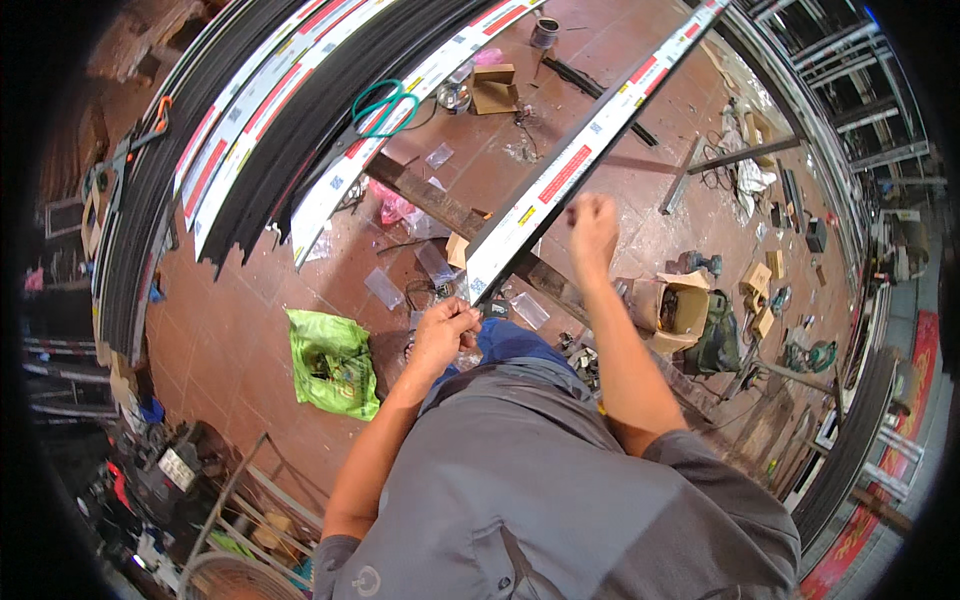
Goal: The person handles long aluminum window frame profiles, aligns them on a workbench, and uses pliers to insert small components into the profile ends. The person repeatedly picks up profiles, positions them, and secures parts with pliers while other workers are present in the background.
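Observation:
A long metal profile (560, 180) with white, red and yellow protective film slants from the top right down to its cut end in front of my body. My left hand (445, 335) is at that near end, its fingers pinched together. Whether they grip the profile's tip or something small cannot be made out. To the right of the profile, my right hand (592, 235) is raised with its fingers curled closed. Anything inside it is hidden. Scissors with teal handles (385, 108) lie on the stacked film-covered profiles (325, 195) at the upper left.
A green plastic bag (332, 362) sits on the tiled floor at left. To the right stand an open cardboard box (682, 310) and a cordless drill (700, 263). Dark metal bars (430, 200) cross beneath the profile. A clamp-like tool (135, 150) hangs over the far-left profiles.

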Demonstrator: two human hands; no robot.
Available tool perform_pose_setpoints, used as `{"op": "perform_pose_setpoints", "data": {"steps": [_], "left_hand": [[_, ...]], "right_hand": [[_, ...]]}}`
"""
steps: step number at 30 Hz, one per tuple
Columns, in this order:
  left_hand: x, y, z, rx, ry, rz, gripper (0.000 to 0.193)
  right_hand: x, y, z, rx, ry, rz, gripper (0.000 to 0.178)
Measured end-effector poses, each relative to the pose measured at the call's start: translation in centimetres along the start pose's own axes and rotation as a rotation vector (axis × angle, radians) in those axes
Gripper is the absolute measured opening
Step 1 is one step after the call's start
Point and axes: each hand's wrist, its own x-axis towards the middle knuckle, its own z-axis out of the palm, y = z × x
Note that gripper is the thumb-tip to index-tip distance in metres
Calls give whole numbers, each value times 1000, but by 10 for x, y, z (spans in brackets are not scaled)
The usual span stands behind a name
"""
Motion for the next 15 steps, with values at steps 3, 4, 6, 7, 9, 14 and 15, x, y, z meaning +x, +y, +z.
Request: {"op": "perform_pose_setpoints", "data": {"steps": [3,4,6,7,9,14,15], "left_hand": [[4,-5,1,22,-39,-17,17],[4,-6,1,46,-38,-18,17],[4,-11,-1,93,-52,14,17],[6,-15,-3,90,-58,27,17],[7,-19,-3,73,-65,51,17],[5,-12,3,17,-44,133,21],[4,-9,3,31,-49,125,21]], "right_hand": [[-40,5,3,-230,-75,-77,39],[-48,-6,3,-260,-94,-89,38],[-54,-16,4,-315,-89,-149,37],[-54,-14,6,-352,-81,-161,36],[-55,-11,9,-434,-76,-188,34],[-57,-14,7,-525,-71,-223,33],[-57,-15,7,-531,-78,-224,33]]}}
